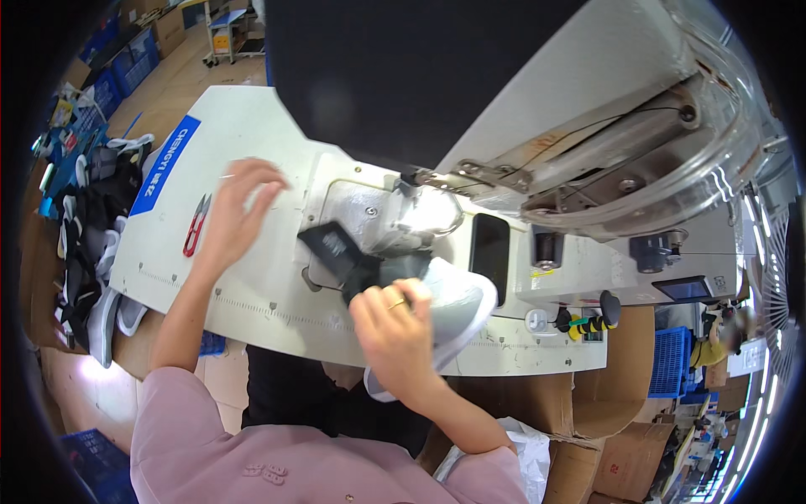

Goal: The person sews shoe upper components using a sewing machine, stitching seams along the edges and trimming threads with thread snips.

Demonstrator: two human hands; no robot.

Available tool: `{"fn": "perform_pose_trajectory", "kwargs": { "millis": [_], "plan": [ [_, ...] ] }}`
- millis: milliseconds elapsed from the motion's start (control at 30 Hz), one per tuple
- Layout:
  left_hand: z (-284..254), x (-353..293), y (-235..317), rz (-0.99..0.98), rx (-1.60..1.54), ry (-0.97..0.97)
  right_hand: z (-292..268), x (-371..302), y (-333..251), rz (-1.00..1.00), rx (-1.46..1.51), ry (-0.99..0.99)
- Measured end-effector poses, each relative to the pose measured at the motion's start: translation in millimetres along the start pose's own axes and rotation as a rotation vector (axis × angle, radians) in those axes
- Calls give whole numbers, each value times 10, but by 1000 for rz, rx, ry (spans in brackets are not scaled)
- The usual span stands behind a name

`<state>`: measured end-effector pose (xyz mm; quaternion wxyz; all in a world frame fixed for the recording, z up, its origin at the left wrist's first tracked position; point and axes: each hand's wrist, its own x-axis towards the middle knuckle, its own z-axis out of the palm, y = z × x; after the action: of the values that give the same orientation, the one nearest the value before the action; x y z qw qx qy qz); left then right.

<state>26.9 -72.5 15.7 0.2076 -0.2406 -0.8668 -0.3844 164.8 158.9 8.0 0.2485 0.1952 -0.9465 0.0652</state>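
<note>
My right hand (393,332) is closed on a sandal at the front of the sewing machine. The sandal has a black strap (337,256) with light printing on its end and a white-edged grey sole (460,307). Its strap lies on the machine bed beside the lit needle area (424,210); my palm hides part of the sole. Off to the left, my left hand (238,214) is raised over the white table (252,298), holding nothing, fingers loosely bent and apart. Nearest to it lies a pair of red-handled scissors (196,227).
The sewing machine's arm (579,109) hangs over the table's right half. A black phone (489,259) lies right of the needle area. Several sandals (101,319) are piled beside the table's left edge. An open cardboard box (617,378) stands below the right front edge.
</note>
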Motion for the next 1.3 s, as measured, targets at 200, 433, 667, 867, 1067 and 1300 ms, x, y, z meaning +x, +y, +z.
{"fn": "perform_pose_trajectory", "kwargs": {
  "millis": [200,433,667,867,1067,1300],
  "plan": [
    [-451,-1086,-583,-354,660,153,455,-316,-245,-15,163,76],
    [-135,-1243,79,-470,-107,-53,546,-382,-203,-3,150,114],
    [21,-1370,506,-183,78,-214,532,-399,-254,-4,161,110],
    [208,-1327,469,-177,-21,-67,557,-413,-280,2,192,157],
    [460,-746,492,-61,97,-37,560,-368,-315,21,214,181],
    [572,-622,313,-225,-123,90,360,-695,-98,137,183,259]
  ]
}}
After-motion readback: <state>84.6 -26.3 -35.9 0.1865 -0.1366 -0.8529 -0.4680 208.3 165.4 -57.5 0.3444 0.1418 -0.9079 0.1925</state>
